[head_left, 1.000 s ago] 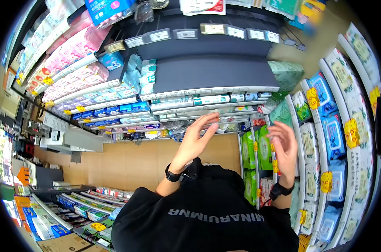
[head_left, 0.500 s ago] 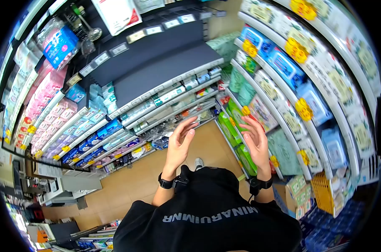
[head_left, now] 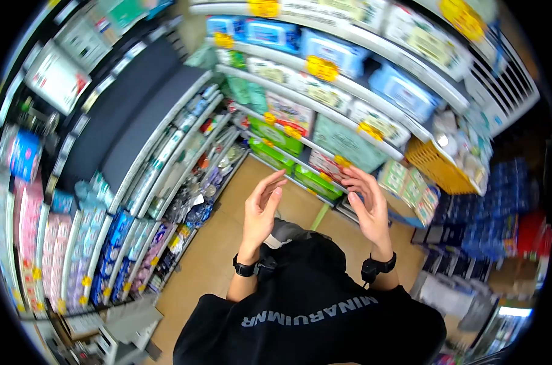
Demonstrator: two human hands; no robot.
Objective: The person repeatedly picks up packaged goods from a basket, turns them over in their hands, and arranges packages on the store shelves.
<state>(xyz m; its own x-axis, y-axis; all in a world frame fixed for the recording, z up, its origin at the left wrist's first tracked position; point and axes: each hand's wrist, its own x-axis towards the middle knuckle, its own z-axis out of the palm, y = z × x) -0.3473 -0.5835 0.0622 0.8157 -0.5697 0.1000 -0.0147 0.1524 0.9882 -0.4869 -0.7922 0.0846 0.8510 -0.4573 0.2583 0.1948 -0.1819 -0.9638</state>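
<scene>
No item is held in either grip; no pick is seen done, so handling is judged not started. Left grip and right grip are raised empty, thumbs parted from curved fingers. Green packs are shelved low, beyond and between both grips, untouched. Green-and-white packs are stacked to the right of the right grip; yellow basket is placed farther right.

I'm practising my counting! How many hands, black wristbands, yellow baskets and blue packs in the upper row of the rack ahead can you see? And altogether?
Hands: 2
Black wristbands: 2
Yellow basket: 1
Blue packs in that row: 4
Total: 9
</scene>
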